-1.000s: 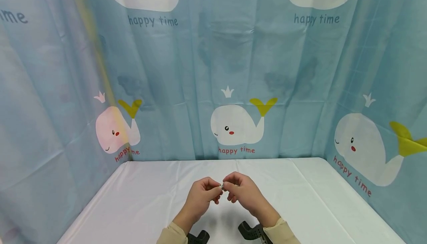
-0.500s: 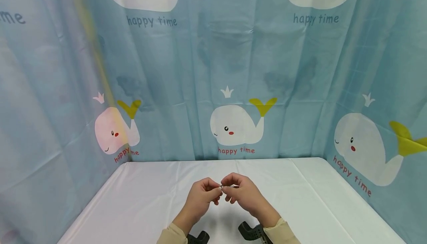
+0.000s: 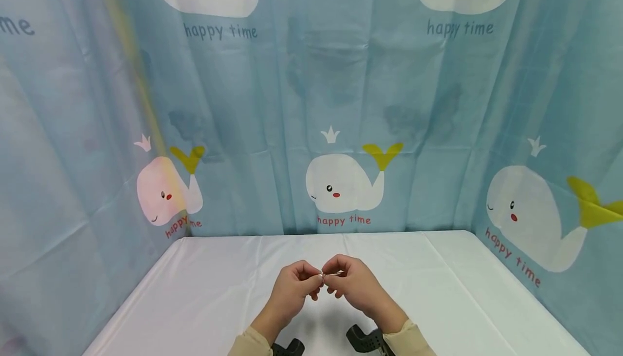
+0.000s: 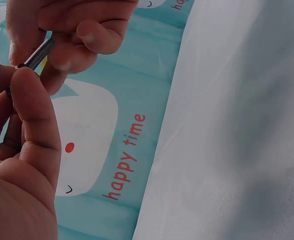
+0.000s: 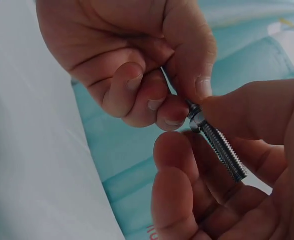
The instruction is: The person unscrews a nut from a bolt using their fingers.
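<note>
A slim threaded metal bolt (image 5: 224, 152) stretches between my two hands, above the table. At one end of its thread sits a shiny nut-like collar (image 5: 197, 119). My left hand (image 3: 292, 287) pinches the bolt near this collar between thumb and forefinger, its other fingers curled. My right hand (image 3: 359, 284) meets it from the other side, thumb and fingertip close around the collar. The threaded end points into the right palm. In the left wrist view the bolt (image 4: 38, 54) slants up toward the right fingers. Fingertips hide the end held on the left.
A white cloth (image 3: 438, 285) covers the table under both hands. Blue curtains (image 3: 272, 101) printed with whales stand behind it and on both sides. Black wrist devices (image 3: 365, 340) are strapped beside the beige sleeves (image 3: 409, 340).
The right fingers have shifted slightly around the bolt, and more of its shank shows between them. The left hand keeps its pinch in nearly the same place.
</note>
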Demonstrator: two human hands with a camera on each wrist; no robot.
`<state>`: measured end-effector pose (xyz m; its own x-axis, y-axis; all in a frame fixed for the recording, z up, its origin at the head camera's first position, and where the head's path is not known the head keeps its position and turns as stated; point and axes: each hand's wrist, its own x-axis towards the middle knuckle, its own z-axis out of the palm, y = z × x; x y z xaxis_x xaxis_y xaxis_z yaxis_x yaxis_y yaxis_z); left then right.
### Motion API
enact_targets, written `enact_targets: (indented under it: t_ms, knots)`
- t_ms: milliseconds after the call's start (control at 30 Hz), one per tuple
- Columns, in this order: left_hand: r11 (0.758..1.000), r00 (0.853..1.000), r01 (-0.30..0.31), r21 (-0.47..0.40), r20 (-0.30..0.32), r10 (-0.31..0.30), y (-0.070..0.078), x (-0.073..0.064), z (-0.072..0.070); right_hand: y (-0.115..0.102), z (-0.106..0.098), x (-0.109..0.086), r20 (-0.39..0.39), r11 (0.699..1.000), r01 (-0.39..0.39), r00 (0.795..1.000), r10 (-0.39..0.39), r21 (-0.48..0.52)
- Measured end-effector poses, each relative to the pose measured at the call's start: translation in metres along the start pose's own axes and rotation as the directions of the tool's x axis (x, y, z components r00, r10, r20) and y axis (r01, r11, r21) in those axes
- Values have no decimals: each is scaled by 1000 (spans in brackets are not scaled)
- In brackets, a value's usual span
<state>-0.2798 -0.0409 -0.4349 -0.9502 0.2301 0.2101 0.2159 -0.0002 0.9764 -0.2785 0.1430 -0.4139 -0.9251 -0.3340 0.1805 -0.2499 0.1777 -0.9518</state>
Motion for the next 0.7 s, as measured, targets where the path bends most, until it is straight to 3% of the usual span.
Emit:
enact_targets:
  t_ms: [367, 700]
  knots:
    - [1000, 1000, 2, 6, 14, -2, -4, 0, -2, 4, 1, -1, -17, 1000, -29, 999, 29, -3]
    - [1000, 1000, -4, 2, 6, 4, -2, 1, -1, 3, -2, 1, -6, 1000, 8, 1000, -8, -8]
